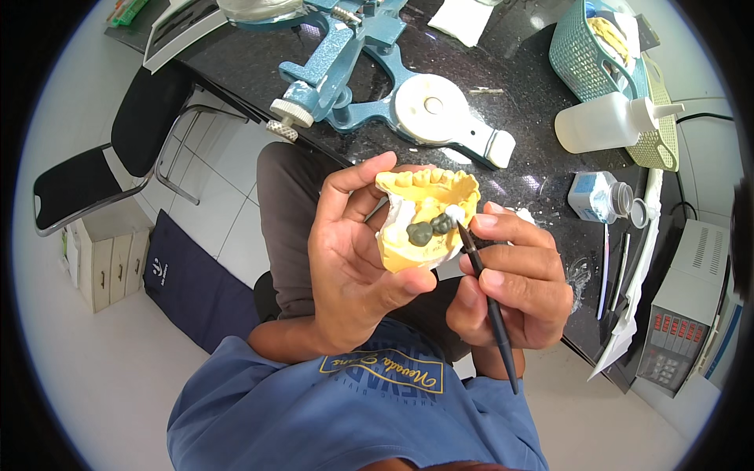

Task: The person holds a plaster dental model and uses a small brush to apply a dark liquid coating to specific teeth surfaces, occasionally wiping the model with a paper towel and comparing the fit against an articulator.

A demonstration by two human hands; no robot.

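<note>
Over the lap, head view: the left hand (353,259) is closed round a yellow dental cast (424,224), thumb across its lower edge, fingers behind.
Hidden: the cast's back and underside are covered by the palm; the brush tip is hard to make out against the white tooth (454,212).
Right hand: the right hand (514,282) pinches a thin dark brush (491,302) like a pen, its tip touching the white tooth.
Room: the black countertop (534,157) edge runs just behind the hands; a blue articulator (369,78) lies beyond, a white bottle (605,122) and green basket (585,55) to the right.
Cast: arch of yellow teeth upward, two grey-green caps (428,229) beside the white tooth.
</note>
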